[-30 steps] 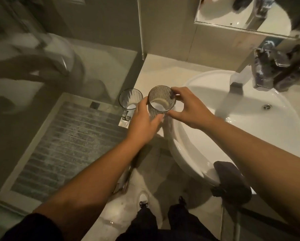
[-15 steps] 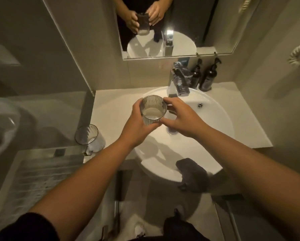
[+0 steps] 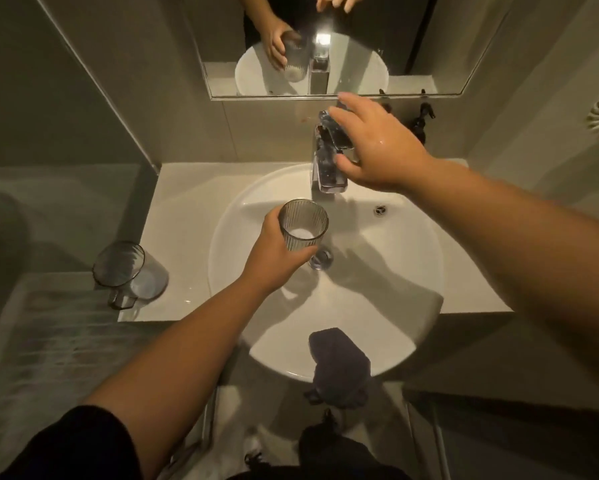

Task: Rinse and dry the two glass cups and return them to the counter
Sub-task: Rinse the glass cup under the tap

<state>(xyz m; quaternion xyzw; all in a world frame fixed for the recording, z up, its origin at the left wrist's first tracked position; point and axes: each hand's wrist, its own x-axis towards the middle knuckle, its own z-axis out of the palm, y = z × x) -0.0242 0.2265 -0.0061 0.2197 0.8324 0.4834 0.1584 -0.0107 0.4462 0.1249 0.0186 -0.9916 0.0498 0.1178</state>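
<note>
Head view, looking down on basin and counter.

Left hand [image 3: 274, 249] grips a ribbed glass cup [image 3: 303, 225], fingers wrapped round its lower wall. Cup upright, mouth up, long axis vertical, held over the sink [image 3: 412, 271] bowl. It sits forward of the faucet [image 3: 327, 161] spout, just short of being directly under the outlet; a small shift toward the spout would likely line it up.

Right hand [image 3: 374, 143] is at the faucet lever, fingers spread and relaxed, laid over the handle. Whether the thumb pinches from below: cannot tell. No water stream visible. Judgement: step in hand is opening the tap to rinse the first cup. Right hand is the nearer one to the lever, left the nearer to the spout.

Second glass cup [image 3: 126, 268] stands upright on the counter [image 3: 187, 188] at the left front corner, well apart from both hands, untouched.

Around: dark cloth [image 3: 339, 362] draped over the sink's front rim, probably for drying. Dark pump bottles [image 3: 421, 124] behind the right hand, partly hidden. Mirror [image 3: 412, 46] above repeats hands and cup. Nothing stands between cup and spout.
</note>
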